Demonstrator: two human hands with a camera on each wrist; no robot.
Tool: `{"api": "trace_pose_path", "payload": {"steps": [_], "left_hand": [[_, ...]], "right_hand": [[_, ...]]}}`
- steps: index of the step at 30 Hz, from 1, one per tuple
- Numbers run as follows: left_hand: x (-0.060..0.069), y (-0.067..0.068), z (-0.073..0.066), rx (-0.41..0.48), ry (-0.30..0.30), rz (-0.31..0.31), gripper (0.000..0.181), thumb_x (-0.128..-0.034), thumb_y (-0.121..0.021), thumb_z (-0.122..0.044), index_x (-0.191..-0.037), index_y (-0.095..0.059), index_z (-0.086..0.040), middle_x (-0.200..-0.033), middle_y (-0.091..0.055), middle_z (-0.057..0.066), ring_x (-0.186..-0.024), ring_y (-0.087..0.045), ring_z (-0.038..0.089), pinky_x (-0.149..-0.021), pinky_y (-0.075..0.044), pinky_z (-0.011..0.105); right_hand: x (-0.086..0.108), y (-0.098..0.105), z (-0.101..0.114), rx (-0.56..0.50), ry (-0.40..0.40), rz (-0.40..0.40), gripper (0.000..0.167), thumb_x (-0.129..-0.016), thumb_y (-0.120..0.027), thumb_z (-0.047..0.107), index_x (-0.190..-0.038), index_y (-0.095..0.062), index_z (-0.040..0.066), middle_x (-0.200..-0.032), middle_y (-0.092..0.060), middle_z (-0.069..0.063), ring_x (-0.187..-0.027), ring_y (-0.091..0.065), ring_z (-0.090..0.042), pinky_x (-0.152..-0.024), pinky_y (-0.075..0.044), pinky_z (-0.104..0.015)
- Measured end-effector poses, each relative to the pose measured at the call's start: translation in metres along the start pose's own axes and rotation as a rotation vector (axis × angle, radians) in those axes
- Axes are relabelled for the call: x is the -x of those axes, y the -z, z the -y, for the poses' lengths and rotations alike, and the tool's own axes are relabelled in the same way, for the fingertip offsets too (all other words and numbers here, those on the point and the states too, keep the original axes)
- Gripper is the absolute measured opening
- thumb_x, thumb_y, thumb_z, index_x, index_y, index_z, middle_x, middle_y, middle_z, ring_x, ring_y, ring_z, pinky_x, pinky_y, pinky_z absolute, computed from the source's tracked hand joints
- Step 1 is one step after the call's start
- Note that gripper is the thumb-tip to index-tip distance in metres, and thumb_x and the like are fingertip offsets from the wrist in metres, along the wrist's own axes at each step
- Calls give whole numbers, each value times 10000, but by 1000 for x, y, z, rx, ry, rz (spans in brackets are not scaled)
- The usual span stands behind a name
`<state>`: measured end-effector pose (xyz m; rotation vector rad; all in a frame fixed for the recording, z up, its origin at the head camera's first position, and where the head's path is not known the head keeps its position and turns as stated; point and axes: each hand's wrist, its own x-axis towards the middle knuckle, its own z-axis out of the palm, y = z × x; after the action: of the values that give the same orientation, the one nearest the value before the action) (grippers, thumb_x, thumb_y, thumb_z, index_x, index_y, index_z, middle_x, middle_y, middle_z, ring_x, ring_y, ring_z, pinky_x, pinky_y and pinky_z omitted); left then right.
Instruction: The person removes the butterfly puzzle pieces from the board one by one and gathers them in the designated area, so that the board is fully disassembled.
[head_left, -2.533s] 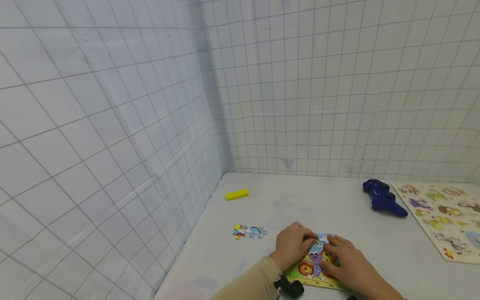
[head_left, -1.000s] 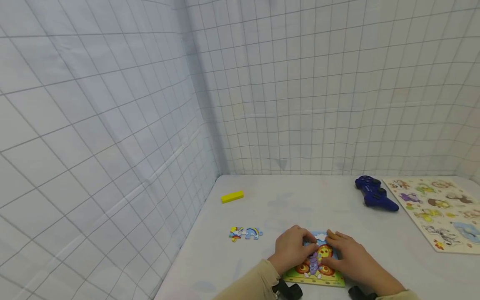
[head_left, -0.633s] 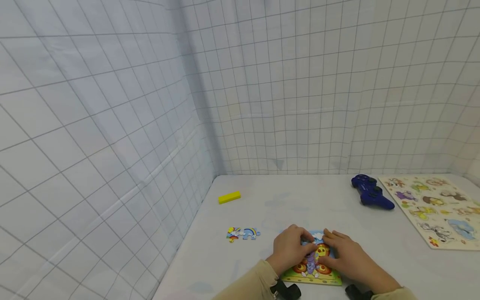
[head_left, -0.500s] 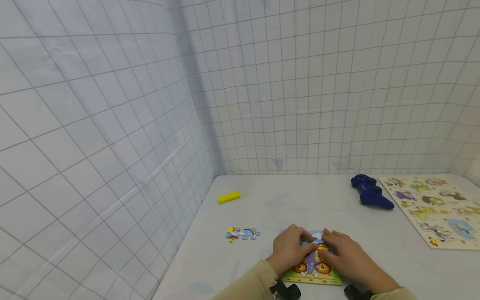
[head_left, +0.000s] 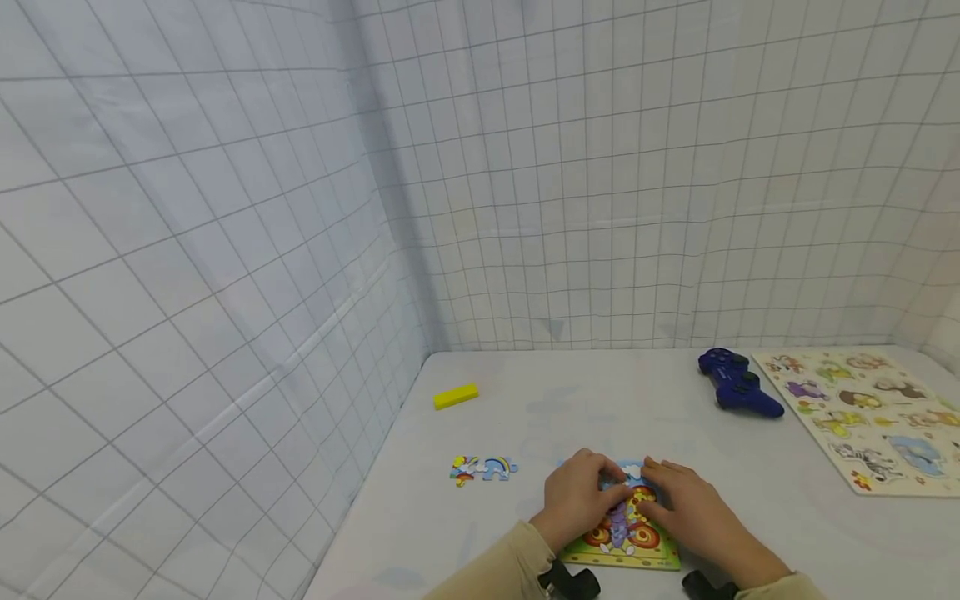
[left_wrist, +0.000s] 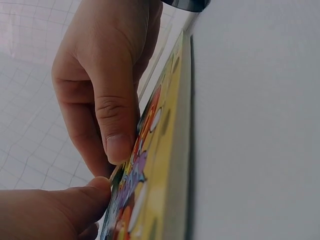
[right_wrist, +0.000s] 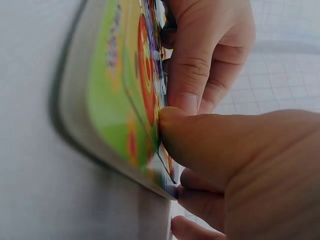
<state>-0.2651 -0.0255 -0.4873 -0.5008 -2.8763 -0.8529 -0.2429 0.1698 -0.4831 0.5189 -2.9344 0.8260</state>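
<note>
A butterfly jigsaw puzzle (head_left: 617,537) lies in its green-and-yellow bordered board at the table's front. Over its upper left part, my left hand (head_left: 577,498) pinches a puzzle piece with thumb and bent fingers; the piece is mostly hidden beneath them. My right hand (head_left: 701,512) rests on the right side of the board, fingers fairly straight along the far right corner. Its thumb (right_wrist: 175,120) presses on the picture, close to the left thumb (right_wrist: 187,90). Two printed puzzle pieces (head_left: 483,468) lie side by side on the table to the left.
A yellow block (head_left: 455,396) lies at the back left. A blue game controller (head_left: 738,385) and a large animal puzzle board (head_left: 862,417) are at the back right. Gridded white cloth walls (head_left: 585,250) stand behind the table and along its left side.
The view has shifted, so everything sits slightly further left. The right thumb has moved a little up the picture. A rainbow-printed piece seen between the hands earlier is now hidden from view.
</note>
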Motion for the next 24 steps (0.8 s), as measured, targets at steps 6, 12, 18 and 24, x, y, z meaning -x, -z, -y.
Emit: {"api": "trace_pose_path", "payload": {"steps": [6, 12, 18, 24], "left_hand": [[0, -3, 0, 13, -14, -37, 155, -898, -774, -492, -979, -747, -362, -870, -624, -210, -636, -471, -73, -573, -389, 187], [-1, -4, 1, 47, -31, -45, 129, -911, -771, -457, -988, -740, -358, -809, -657, -239, -628, -495, -92, -579, -396, 178], [-1, -3, 2, 113, -27, -47, 105, -918, -770, -429, -988, -741, -357, -824, -671, -247, -644, -519, -101, -607, -413, 183], [0, 0, 5, 136, -31, -55, 109, -913, -778, -419, -996, -747, -356, -865, -688, -254, -680, -543, -109, -622, -435, 185]], "right_hand": [[1, -1, 0, -7, -5, 0, 576, -898, -796, 313, -1337, -649, -28, -1433, -596, -224, -1336, -519, -487, -1037, -421, -667], [2, -1, 0, 2, 1, -9, 576, -893, -801, 310, -1333, -652, -32, -1426, -601, -226, -1333, -524, -484, -1037, -425, -660], [1, -1, 0, -5, 1, -12, 591, -889, -805, 316, -1337, -647, -35, -1421, -602, -234, -1329, -526, -486, -1034, -424, -665], [1, -1, 0, -7, -3, -8, 598, -889, -806, 314, -1344, -640, -36, -1421, -601, -235, -1329, -527, -485, -1035, -422, -667]]}}
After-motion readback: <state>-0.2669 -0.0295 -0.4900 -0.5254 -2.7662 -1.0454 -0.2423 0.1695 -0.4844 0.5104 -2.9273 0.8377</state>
